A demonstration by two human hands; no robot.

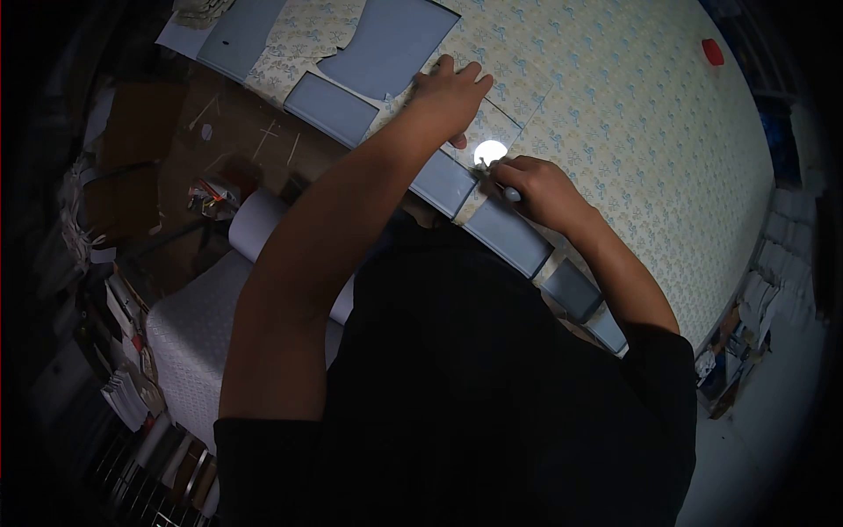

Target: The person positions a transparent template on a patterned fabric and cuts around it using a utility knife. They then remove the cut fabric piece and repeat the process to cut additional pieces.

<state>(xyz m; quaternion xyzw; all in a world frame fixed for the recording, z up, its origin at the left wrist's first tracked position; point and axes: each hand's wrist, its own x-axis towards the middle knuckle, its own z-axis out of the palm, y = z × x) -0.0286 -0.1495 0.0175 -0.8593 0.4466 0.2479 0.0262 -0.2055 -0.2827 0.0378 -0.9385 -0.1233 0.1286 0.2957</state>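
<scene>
Patterned fabric [615, 132] lies under my flat, open left hand [452, 92]; my right hand [536, 189] grips a small tool [512, 194]. Cut-outs [338, 105] gape left of my hands; rightward, most looks uncut.

Both arms reach forward, bare below short dark sleeves. The left arm stretches long and nearly straight, and the left hand [452, 92] lies palm down with its fingers together and flat. The right arm is bent at the elbow. The right hand [534, 186] sits nearer the body, just beside the left, its fingers curled tight in a pinching grip
</scene>
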